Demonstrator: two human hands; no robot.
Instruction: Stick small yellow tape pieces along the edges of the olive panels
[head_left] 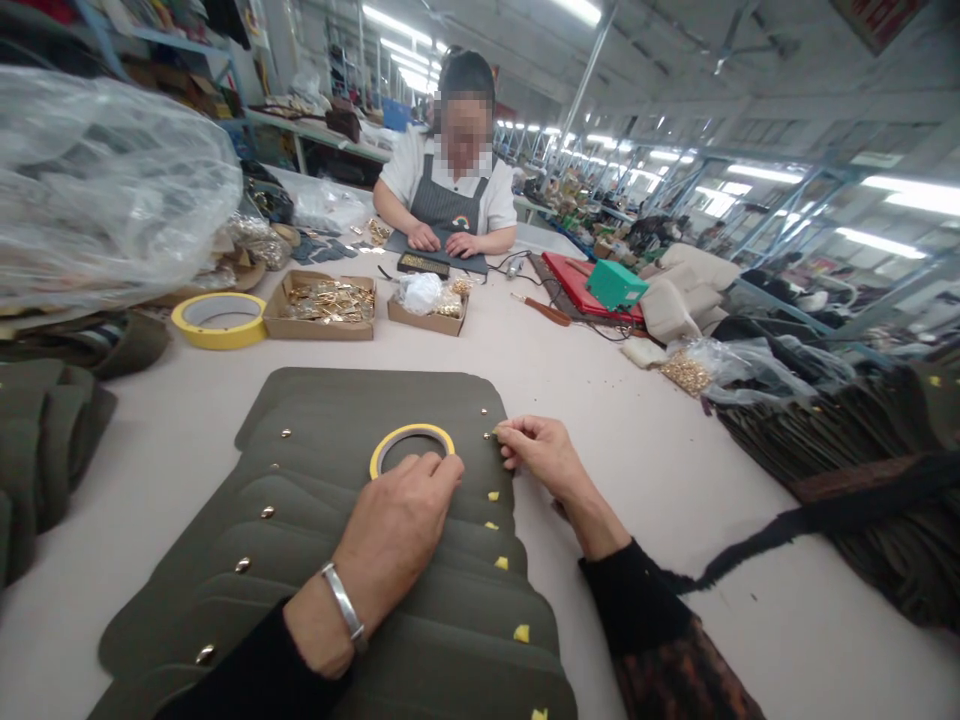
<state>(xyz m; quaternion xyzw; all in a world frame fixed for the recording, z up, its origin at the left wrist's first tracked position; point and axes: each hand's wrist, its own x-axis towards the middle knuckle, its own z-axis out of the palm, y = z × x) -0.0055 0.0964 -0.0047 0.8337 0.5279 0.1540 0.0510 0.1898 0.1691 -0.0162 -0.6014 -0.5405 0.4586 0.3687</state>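
My left hand (405,510) is closed on the near edge of a roll of yellow tape (377,452), above a fanned row of dark green panels (337,400). At the panels' right edge, the fingertips of my right hand (544,450) pinch a small piece of yellow tape (498,432) beside a metal stud (486,436). Several yellow tape bits (501,563) stick along the right side of the panels. Down their left side run several shiny metal studs (242,565).
Across the table, a co-worker (457,190) handles a dark piece. Boxes of metal parts (330,303) and a larger yellow tape roll (219,320) stand beyond the panels. Stacked dark pieces (862,480) lie at right, folded ones (45,450) at left.
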